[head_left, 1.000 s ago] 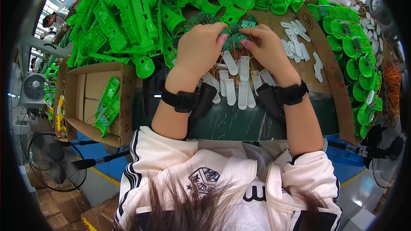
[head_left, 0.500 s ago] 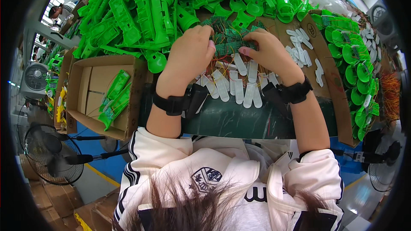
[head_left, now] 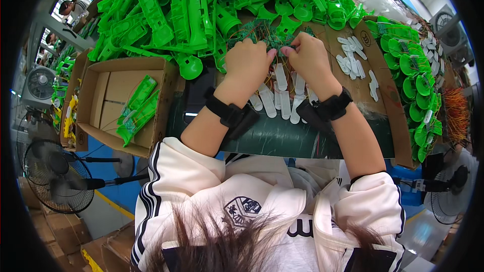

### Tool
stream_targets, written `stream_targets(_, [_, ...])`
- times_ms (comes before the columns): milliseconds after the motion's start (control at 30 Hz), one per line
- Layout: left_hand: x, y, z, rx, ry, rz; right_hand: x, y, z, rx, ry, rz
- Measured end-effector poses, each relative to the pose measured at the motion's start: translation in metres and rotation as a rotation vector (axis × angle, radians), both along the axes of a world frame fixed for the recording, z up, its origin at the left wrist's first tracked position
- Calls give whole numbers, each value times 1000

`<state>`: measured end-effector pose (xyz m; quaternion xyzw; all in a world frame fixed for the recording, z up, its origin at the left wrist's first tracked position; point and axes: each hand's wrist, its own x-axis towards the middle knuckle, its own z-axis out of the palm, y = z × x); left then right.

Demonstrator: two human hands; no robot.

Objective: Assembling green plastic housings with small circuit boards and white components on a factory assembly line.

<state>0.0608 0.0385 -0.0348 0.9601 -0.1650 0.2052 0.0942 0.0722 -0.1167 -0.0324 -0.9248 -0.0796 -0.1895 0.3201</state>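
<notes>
Hands close together — at circuit boards, wires

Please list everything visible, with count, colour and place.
Table: one, dark green, centre
Plastic parts: many, green, piled behind
Cardboard box: one, brown, left
Boxed parts: two, green, inside it
Circuit boards: several, green, back centre
Long strips: several, white, table
Small strips: many, white, right
Wired parts: many, green, far right
Wires: many, orange, far right
Fans: several, black or grey, sides
People: several, partly hidden, background
Jacket: one, white, bottom
Wrist straps: two, black, worn
Left grip: one, bare, by boards
Right grip: one, bare, by boards
</notes>
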Motion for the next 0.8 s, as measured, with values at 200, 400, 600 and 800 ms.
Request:
stream_targets(200, [0, -7, 1, 34, 34, 61, -7, 14, 3, -34, 33, -35])
stream_targets(400, [1, 7, 23, 40, 186, -47, -1, -3, 10, -87, 57, 72])
stream_targets(600, [5, 39, 25, -418, 369, -417, -3, -1, 22, 78, -188, 398])
stream_targets(800, [1, 48, 13, -363, 306, -400, 2, 2, 17, 269, 277, 495])
